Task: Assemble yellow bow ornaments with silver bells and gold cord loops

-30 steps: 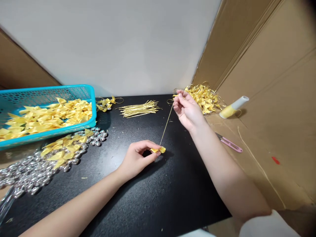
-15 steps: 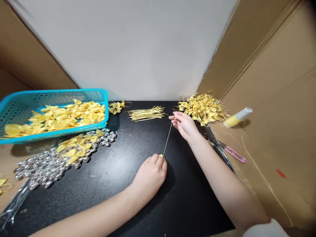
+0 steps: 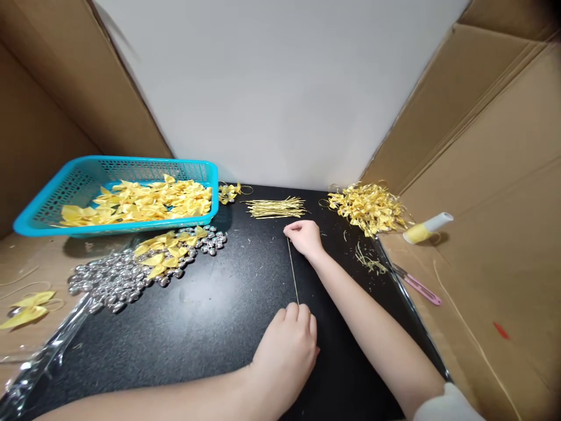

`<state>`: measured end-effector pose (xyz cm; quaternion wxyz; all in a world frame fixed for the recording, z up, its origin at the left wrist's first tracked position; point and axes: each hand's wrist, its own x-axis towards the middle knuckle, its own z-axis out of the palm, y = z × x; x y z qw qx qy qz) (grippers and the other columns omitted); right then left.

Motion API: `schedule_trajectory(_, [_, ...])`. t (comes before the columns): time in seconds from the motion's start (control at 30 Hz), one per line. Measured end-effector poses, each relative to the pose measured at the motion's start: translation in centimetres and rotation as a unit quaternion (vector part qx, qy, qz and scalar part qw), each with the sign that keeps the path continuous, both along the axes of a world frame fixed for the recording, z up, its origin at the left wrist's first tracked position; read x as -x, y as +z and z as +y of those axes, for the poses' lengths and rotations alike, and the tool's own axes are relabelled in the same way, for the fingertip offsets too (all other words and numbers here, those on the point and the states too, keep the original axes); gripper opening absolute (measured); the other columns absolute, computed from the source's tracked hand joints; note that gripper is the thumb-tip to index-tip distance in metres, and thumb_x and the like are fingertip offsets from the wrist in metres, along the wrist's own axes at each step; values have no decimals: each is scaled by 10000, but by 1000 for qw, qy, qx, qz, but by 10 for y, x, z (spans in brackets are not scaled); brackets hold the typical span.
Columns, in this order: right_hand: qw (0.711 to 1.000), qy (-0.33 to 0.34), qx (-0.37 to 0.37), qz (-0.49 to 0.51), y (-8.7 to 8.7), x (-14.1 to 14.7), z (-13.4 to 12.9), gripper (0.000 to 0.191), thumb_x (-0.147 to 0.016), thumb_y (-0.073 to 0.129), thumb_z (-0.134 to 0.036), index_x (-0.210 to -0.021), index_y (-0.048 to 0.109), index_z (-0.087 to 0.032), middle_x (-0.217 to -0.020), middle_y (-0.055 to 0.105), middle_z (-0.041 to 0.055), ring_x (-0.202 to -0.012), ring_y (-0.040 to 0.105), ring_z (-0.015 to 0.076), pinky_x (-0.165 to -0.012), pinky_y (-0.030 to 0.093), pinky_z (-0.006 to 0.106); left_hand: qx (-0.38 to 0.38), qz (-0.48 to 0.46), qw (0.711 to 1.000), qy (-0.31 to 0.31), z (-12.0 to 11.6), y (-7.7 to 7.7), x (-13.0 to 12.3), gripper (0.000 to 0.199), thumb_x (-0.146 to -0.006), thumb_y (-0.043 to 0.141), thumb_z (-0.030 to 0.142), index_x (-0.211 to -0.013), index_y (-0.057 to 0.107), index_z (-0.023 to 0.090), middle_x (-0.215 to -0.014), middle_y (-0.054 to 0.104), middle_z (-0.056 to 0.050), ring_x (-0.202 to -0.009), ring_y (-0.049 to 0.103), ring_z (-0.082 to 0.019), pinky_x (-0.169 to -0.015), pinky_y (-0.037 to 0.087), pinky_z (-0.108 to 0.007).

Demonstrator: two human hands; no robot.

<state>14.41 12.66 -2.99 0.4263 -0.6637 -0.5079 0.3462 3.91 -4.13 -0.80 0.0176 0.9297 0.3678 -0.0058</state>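
Note:
A thin gold cord [image 3: 293, 270] runs taut between my two hands above the black tabletop. My left hand [image 3: 289, 345] is closed around its near end, knuckles up, so whatever else lies inside the fist is hidden. The far end is pinched between thumb and fingertips of my right hand [image 3: 304, 236]. Just beyond that hand lies a bundle of cut gold cords [image 3: 276, 207]. To its right sits a heap of yellow bows with cord loops [image 3: 368, 204].
On the left, a blue plastic basket [image 3: 214, 193] holds many yellow bows. Silver beads [image 3: 109, 280] with loose bows [image 3: 169, 251] lie before it. Cord scraps [image 3: 370, 260], a pink-handled cutter [image 3: 421, 289] and a cord-wrapped tube [image 3: 427, 228] are on the right. Cardboard walls [image 3: 495, 146] flank the table.
My right hand has gone from loosely spread fingers to a pinch on the cord. My left hand sits nearer to me. The view has shifted, moving the surroundings rightward.

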Motion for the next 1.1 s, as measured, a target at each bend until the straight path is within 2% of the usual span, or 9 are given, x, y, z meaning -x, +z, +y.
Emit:
schedule_trajectory(0.1, [998, -7, -1, -57, -2, 3, 6, 133, -656, 650, -127, -572, 735, -186, -699, 772, 47, -757, 731, 216, -777, 536, 285, 1, -1, 1000, -15, 4, -6, -1, 156, -839, 641, 221, -888, 702, 86, -780, 619, -108, -721, 590, -244, -583, 470, -342])
schedule_trajectory(0.27, [994, -2, 8, -107, -1, -1, 11, 138, -648, 659, -108, -561, 731, -188, -709, 776, 44, -760, 741, 215, -760, 541, 266, -8, 14, 999, -38, 13, -8, -3, 100, -845, 601, 82, -881, 693, 91, -776, 641, -104, -701, 605, -216, -562, 448, -307])
schedule_trajectory(0.37, [992, -2, 5, -125, 1, 1, 8, 130, -640, 671, -86, -557, 716, -176, -701, 771, 56, -740, 739, 208, -750, 541, 256, 0, 18, 999, -37, 16, -5, -2, 94, -846, 607, 85, -883, 693, 94, -788, 657, -106, -714, 620, -222, -556, 446, -305])
schedule_trajectory(0.57, [989, -3, -24, -146, 0, 8, -1, 60, -693, 683, -129, -737, 717, -150, -705, 757, 58, -669, 712, 176, -725, 547, 259, 15, 16, 999, -42, 19, 0, -2, 91, -844, 614, 77, -879, 698, 81, -783, 665, -112, -720, 636, -227, -556, 464, -307])
schedule_trajectory(0.67, [986, 3, -40, -161, -1, 9, -4, 37, -702, 673, -122, -705, 685, -156, -694, 740, 53, -659, 694, 167, -710, 538, 256, 19, 10, 999, -45, 20, 3, -2, 82, -840, 619, 76, -861, 699, 76, -770, 663, -112, -716, 639, -226, -554, 466, -305])
schedule_trajectory(0.9, [977, 23, -56, -206, -2, 8, -2, 120, -712, 654, -100, -621, 638, -176, -657, 699, 35, -639, 654, 161, -697, 514, 267, 47, 17, 997, -53, 25, 12, -1, 82, -849, 625, 80, -872, 702, 64, -785, 678, -114, -735, 656, -223, -572, 495, -302])
schedule_trajectory(1.1, [971, 24, -61, -232, -4, 5, 2, 164, -724, 660, -115, -585, 622, -192, -624, 673, 22, -610, 631, 163, -681, 505, 286, 57, 26, 997, -50, 27, 11, -3, 105, -872, 615, 110, -900, 704, 63, -812, 689, -118, -752, 665, -221, -577, 497, -296])
